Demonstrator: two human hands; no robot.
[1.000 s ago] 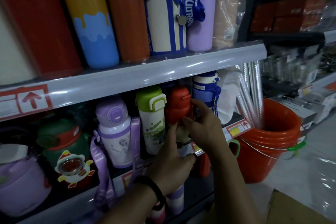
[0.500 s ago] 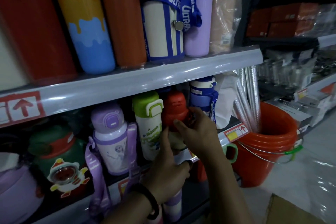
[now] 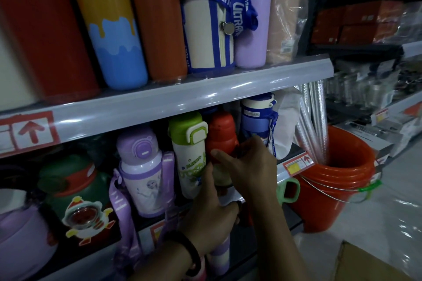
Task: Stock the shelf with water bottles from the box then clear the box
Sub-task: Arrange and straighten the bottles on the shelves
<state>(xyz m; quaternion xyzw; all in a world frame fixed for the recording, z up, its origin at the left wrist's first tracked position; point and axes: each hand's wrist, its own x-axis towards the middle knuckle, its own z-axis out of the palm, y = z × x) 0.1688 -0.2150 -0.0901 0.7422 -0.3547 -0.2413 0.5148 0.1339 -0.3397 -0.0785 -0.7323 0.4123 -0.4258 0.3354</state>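
Both hands on the red-capped bottle (image 3: 220, 137), standing upright on the lower shelf (image 3: 294, 164) btwn a green-capped bottle (image 3: 189, 143) and a blue bottle (image 3: 258, 118).

Bottle: smooth rounded red plastic cap, pale body mostly hidden by hands. Right hand (image 3: 249, 164) is at the neck just under the cap, fingers curled tight round it, index finger lying across the front. Left hand (image 3: 210, 214) is lower, cupped round the body w/ thumb pointing up along its left side; black wristband (image 3: 191, 251) on that wrist. Further left, a glossy purple bottle (image 3: 141, 166) w/ a fabric strap. Upper shelf (image 3: 159, 102) has a shiny grey rail and tall smooth cylinder flasks. To the right, an orange plastic bucket (image 3: 331, 189) w/ a wire handle; cardboard box (image 3: 365, 264) corner at bottom right.
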